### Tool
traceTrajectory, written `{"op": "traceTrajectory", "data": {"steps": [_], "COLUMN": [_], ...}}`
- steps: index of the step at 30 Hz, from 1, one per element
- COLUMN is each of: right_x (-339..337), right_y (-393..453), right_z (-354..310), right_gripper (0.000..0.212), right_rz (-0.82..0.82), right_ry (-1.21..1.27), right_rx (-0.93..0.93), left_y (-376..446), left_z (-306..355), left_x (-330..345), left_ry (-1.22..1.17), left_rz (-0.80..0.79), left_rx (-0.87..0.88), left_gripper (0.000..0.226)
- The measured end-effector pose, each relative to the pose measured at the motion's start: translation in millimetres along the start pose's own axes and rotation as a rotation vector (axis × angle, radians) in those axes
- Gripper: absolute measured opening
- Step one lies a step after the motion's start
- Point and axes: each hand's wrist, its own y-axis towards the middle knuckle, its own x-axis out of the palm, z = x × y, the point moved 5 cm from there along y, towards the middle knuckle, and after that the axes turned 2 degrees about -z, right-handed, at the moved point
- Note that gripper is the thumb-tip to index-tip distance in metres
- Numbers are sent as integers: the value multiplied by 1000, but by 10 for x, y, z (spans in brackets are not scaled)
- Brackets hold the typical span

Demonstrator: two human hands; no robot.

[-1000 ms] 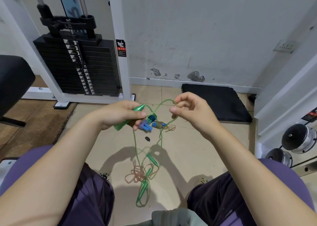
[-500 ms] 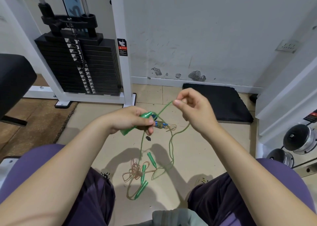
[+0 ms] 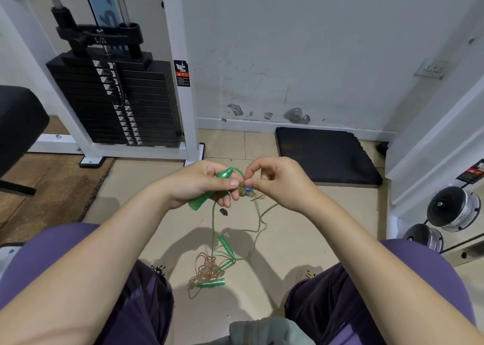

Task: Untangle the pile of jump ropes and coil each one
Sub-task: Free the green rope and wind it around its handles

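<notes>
now both hands (image 3: 235, 185) grip green rope (image 3: 213, 219) (rest dangling).

Both forearms are bare from the short purple sleeves (image 3: 39, 261) down to the left hand (image 3: 199, 185) and the right hand (image 3: 280, 185). Dark purple trousers (image 3: 136, 305) with a small printed mark cover both legs. No rings or watch show.

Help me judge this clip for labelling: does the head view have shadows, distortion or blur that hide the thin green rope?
Head view: wide-angle bending bows the white machine frame; soft hand shadows fall on the beige floor around the thin green rope, which stays traceable; the tangle pinched between the left hand and right hand is too small to resolve; no glare.
</notes>
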Motion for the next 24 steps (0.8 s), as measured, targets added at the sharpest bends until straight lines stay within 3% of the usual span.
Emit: {"op": "traceTrajectory", "data": {"steps": [2, 6, 8, 10, 13, 15, 20, 24], "right_x": [-64, -240, -254, -182, 17, 118, 68, -64], "right_y": [-2, -17, -16, -18, -32, -36, -12, -15], "right_z": [-2, 53, 99, 129, 111, 68, -6, -39], "right_gripper": [15, 13, 10, 20, 35, 38, 31, 16], "right_rz": [65, 219, 180, 67, -110, -140, -3, 139], "right_ry": [-2, 358, 454, 481, 443, 399, 112, -22], "right_rx": [-23, -41, -32, -9, 13, -8, -35, -73], "left_y": [-3, -20, -33, -32, -5, 10, 15, 11], "left_z": [-63, -161, -175, -149, -88, -54, 8, -53], "left_x": [-48, -134, -152, -141, -62, 6, 28, -102], "left_ry": [10, 197, 223, 212, 128, 60, -5, 52], "left_rz": [9, 5, 9, 29, 38, 25, 37, 70], "left_rx": [-39, -132, -156, -135, -75, -36, 17, -51], "left_gripper": [11, 20, 15, 15, 22, 22, 30, 28]}}
